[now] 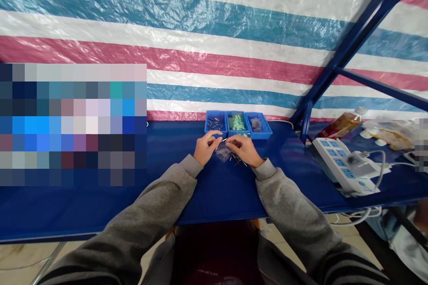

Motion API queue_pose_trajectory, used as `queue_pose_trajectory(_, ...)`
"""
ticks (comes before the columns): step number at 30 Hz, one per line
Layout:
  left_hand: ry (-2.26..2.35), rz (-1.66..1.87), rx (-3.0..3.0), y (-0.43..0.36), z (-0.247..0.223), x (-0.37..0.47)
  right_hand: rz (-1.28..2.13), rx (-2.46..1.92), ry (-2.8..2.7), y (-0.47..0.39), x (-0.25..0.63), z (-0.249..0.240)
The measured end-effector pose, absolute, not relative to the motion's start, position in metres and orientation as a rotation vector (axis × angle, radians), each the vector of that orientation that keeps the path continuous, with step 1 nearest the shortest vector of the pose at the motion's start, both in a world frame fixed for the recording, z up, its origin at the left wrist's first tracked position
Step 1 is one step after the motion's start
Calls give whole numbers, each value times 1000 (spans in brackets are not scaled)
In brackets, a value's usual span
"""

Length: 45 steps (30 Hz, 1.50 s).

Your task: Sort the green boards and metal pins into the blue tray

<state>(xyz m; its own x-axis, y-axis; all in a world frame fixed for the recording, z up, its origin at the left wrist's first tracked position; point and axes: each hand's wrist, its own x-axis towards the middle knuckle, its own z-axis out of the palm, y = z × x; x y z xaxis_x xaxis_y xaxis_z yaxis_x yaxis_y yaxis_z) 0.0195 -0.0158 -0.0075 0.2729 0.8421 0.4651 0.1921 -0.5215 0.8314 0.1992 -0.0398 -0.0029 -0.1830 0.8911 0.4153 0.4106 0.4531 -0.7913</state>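
My left hand (206,148) and my right hand (245,148) meet over the blue table, fingertips nearly touching. Between them is a small, slim rod (224,140) with a shiny part, too small to name, and both hands pinch it. Below the fingers lie small clear plastic bags (223,154). Several thin dark-and-silver rods (236,159) lie loose beside them, partly under my right hand. Just behind stand three blue bins: the left bin (207,130) has similar rods, the middle bin (229,127) green packets, the right bin (266,133) small clear bags.
A white power strip (329,160) with plugged-in chargers and cables lies at the right. Behind it are a tilted drink bottle (344,122) and a crumpled plastic bag (388,133). A blue metal frame (334,64) rises there. Striped sheeting (214,44) hangs behind; the left is pixelated.
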Motion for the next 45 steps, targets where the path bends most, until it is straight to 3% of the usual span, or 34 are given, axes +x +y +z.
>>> queue_pose_trajectory(29,976,1294,1878,-15,-8,21,657,-1115,-1671,-40,204,-1)
queue_pose_trajectory(45,865,1349,1584,-16,-2,25,690,-1121,-1701,-39,201,-5)
